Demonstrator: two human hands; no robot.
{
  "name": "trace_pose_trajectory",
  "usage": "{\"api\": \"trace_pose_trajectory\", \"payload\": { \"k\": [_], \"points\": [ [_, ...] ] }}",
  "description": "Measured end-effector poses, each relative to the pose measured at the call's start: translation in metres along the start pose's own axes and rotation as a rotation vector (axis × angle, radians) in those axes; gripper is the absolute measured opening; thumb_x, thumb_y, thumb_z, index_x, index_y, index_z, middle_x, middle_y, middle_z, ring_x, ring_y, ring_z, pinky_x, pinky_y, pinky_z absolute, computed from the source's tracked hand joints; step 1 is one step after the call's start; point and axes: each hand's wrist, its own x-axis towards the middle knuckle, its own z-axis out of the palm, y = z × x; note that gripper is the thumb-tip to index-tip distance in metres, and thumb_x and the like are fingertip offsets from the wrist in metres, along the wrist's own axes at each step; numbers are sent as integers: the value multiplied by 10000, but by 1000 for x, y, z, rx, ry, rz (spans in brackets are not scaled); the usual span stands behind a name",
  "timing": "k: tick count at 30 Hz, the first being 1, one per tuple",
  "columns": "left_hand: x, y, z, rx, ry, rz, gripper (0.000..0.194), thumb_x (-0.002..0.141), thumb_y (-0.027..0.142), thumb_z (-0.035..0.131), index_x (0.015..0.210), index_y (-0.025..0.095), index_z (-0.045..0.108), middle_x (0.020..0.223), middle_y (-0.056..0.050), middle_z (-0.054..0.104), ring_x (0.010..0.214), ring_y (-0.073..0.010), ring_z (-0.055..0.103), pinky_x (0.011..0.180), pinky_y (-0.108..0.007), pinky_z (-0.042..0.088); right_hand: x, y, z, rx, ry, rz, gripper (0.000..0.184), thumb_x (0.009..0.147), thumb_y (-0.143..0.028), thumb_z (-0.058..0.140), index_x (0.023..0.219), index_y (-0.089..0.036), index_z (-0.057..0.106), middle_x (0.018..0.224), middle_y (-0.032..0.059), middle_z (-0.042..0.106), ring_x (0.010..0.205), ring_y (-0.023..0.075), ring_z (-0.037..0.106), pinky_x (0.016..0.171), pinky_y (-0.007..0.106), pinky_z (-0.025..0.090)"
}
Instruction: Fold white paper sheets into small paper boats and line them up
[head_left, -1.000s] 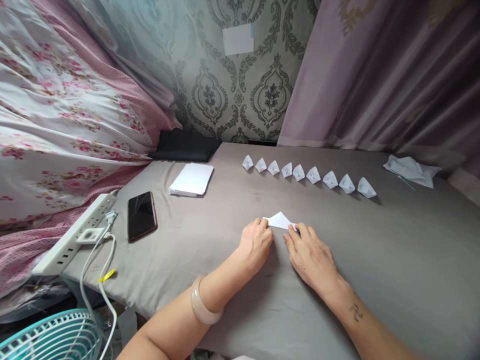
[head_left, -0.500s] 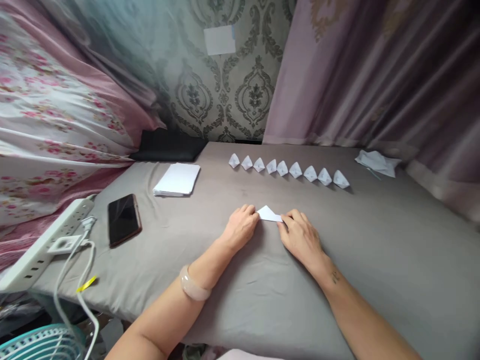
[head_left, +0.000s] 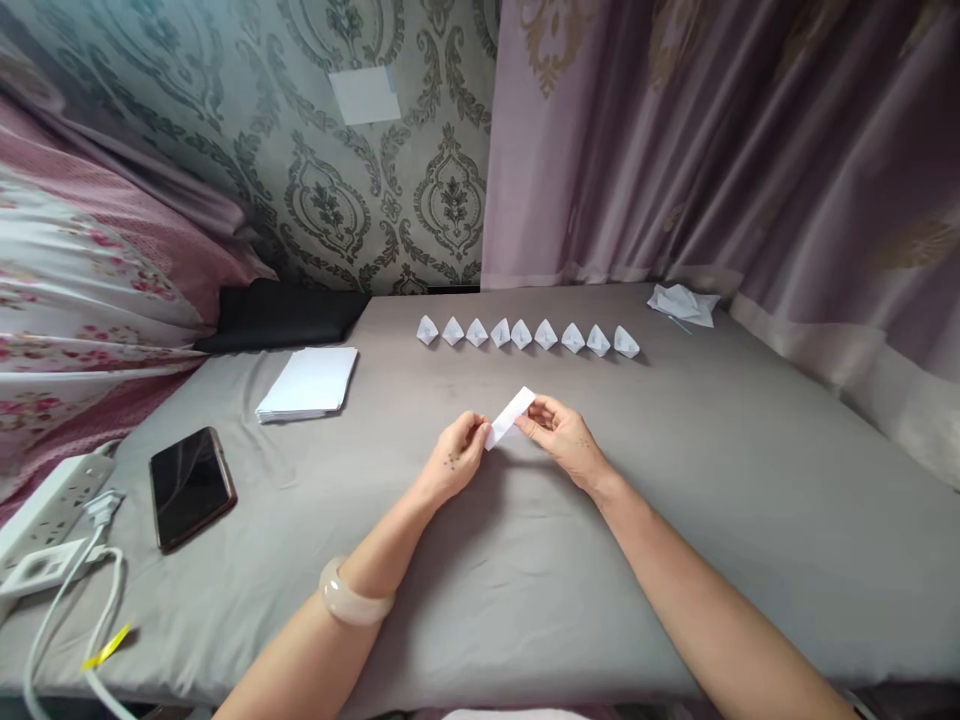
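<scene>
A small piece of folded white paper (head_left: 510, 418) is held tilted above the grey cloth, its right end higher than its left. My left hand (head_left: 459, 455) pinches the lower left end between thumb and fingers. At the other end my right hand (head_left: 561, 436) grips the paper, thumb in front and fingers behind it. Beyond both hands stands a row of several small folded paper boats (head_left: 521, 334). To the left lies a stack of white paper sheets (head_left: 309, 383).
A dark phone (head_left: 192, 488) lies at the left, beside a white power strip (head_left: 56, 510) with plugged-in cables. Black folded cloth (head_left: 289, 315) rests at the back left. Loose white papers (head_left: 684, 303) lie at the back right, near the purple curtain (head_left: 607, 150).
The folded paper has been lifted and turned from lying flat to a slant, with both hands still on it. My view has shifted to the right.
</scene>
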Motion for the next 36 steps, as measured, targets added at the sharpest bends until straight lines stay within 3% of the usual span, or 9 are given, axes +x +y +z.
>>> {"api": "trace_pose_trajectory", "payload": {
  "k": [3, 6, 13, 16, 20, 23, 28, 32, 36],
  "points": [
    [-4, 9, 4, -318, -78, -132, 310, 881, 469, 505, 816, 168, 544, 694, 17, 558, 647, -114, 502, 630, -228, 390, -6, -11, 0, 73, -35, 24, 359, 721, -447, 705, 938, -161, 684, 874, 50, 710, 790, 161, 625, 691, 280, 473],
    [-7, 19, 4, -474, -102, -204, 352, 823, 502, 592, 798, 151, 587, 698, 11, 585, 666, -110, 521, 658, -223, 403, -10, -17, 1, 78, -63, 13, 322, 731, -448, 699, 876, -161, 696, 771, 20, 699, 698, 136, 599, 625, 255, 443],
    [-6, 22, -1, -713, 36, -253, 304, 701, 406, 762, 843, 143, 704, 803, -32, 672, 715, -117, 566, 727, -246, 452, -18, -18, 10, 63, -193, 6, 292, 768, -406, 674, 932, -167, 645, 874, 42, 717, 769, 161, 660, 698, 287, 500],
    [-6, 20, 0, -753, 61, -277, 261, 703, 377, 766, 795, 138, 720, 740, -28, 659, 669, -105, 551, 676, -232, 447, -21, -15, 15, -13, -84, -71, 312, 776, -378, 676, 1001, -183, 582, 893, 45, 691, 791, 164, 658, 718, 299, 516],
    [-7, 22, 1, -757, 113, -314, 234, 691, 355, 777, 765, 137, 734, 663, -10, 630, 613, -79, 515, 609, -199, 421, -23, -12, 17, -271, 133, -301, 204, 807, -312, 659, 958, -210, 568, 842, 16, 645, 711, 137, 618, 642, 264, 493],
    [-8, 26, 1, -727, 110, -291, 232, 698, 358, 772, 769, 138, 754, 655, -14, 638, 604, -73, 510, 577, -183, 417, -24, -12, 18, -398, 134, -456, 62, 868, -272, 594, 898, -219, 603, 833, 13, 634, 726, 131, 606, 638, 250, 480],
    [-11, 32, 1, -720, 85, -310, 312, 684, 406, 772, 861, 148, 776, 738, -49, 692, 665, -125, 581, 493, -189, 445, -26, -11, 20, -519, 161, -544, 113, 908, -258, 552, 984, -231, 632, 880, 26, 643, 753, 136, 600, 682, 255, 488],
    [-12, 29, 4, -799, 89, -336, 320, 674, 396, 789, 883, 154, 777, 807, -53, 728, 742, -143, 636, 719, -265, 559, -29, -10, 22, -616, 204, -605, 151, 925, -234, 522, 1023, -226, 637, 932, 51, 641, 858, 166, 604, 752, 278, 496],
    [-12, 24, 7, -821, 80, -321, 322, 699, 382, 780, 915, 144, 772, 878, -64, 746, 823, -163, 665, 867, -310, 543, -32, -13, 24, -682, 246, -631, 175, 926, -216, 518, 1036, -225, 654, 912, 57, 636, 874, 177, 598, 794, 295, 493]
  ]
}}
